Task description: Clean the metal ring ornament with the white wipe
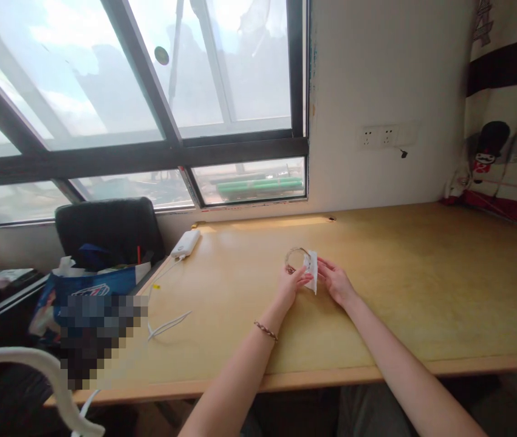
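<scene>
Over the middle of the table, my left hand (291, 285) is closed around the lower part of a thin, brownish ring-shaped band (295, 250), which stands up above the fingers. Its fingertips also reach a flat white packet or sheet (313, 272) beside the band. My right hand (336, 284) holds the right edge of that white piece with its fingertips. Whether the band is fixed to the white piece is too small to tell. A braided bracelet (266, 331) circles my left wrist.
The wooden table (422, 291) carries a white power bank (186, 244) with a white cable (169, 325) at its left side. A black chair (107, 230) with a blue bag (89, 291) stands left. A small dark object (332, 219) lies at the back edge.
</scene>
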The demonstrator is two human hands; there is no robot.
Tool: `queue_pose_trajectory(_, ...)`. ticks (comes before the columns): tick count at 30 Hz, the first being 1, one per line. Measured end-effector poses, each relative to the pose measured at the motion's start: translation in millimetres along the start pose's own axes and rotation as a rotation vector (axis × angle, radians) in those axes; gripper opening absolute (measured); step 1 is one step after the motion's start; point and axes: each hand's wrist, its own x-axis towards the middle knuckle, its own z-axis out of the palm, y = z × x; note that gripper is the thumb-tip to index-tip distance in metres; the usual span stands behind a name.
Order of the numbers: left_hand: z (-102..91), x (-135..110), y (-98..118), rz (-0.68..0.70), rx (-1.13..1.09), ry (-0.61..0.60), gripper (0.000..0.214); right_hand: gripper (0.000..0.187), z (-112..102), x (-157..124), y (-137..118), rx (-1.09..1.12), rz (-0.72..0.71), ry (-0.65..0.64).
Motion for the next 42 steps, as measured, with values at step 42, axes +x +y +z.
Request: queue_pose_trajectory(42,3.7,-13.9,7.0,0.282,0.733,-0.078,0.01,0.037,-7.0,-8.3,11.9,-1.354,-0.338,0.356)
